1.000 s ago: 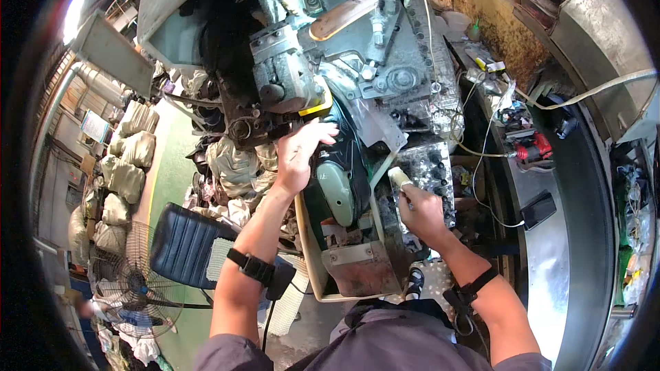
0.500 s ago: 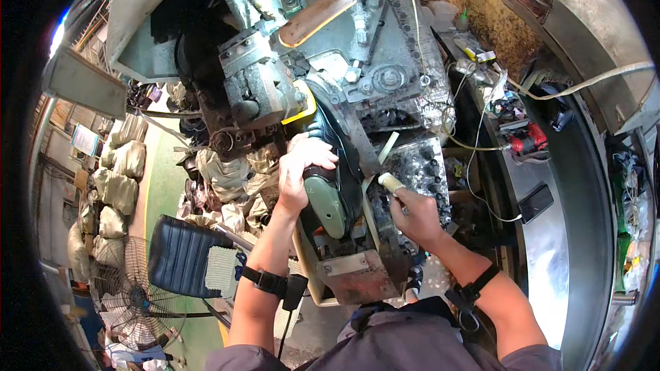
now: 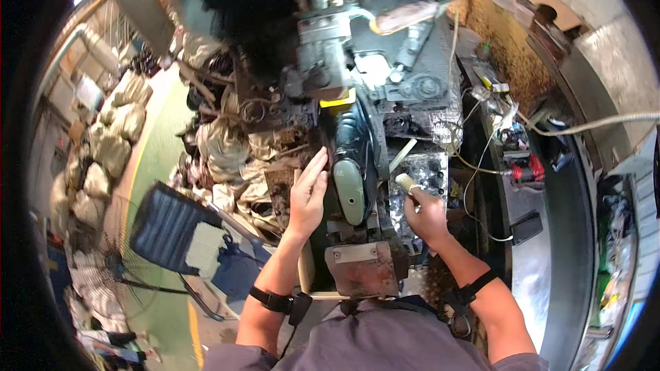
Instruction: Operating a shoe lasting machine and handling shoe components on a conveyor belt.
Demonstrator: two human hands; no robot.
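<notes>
A dark shoe upper (image 3: 352, 130) stretched over a last with a green top (image 3: 349, 189) sits in the machine, its far end under a yellow part (image 3: 338, 98). My left hand (image 3: 308, 196) is held just left of it, fingers straight and close together, holding nothing. To the right of the shoe, my right hand (image 3: 426, 216) is closed around a pale cylindrical tool (image 3: 405, 182), whose blunt end sticks out past the fingers. The rest of that tool is hidden in the fist. A pale strip (image 3: 403, 155) lies near its end.
The machine's metal head (image 3: 323, 55) stands beyond the shoe, beside a long wooden-looking handle (image 3: 407, 18). Nearest me is a worn metal plate (image 3: 364, 271). On the right are a red power tool (image 3: 526, 170), a phone (image 3: 528, 228) and loose cables. A chair (image 3: 180, 223) and sacks are at left.
My left hand has let go of the shoe and moved to its left side, fingers straightened. My right hand has shifted slightly right with the pale tool. The whole view has turned somewhat.
</notes>
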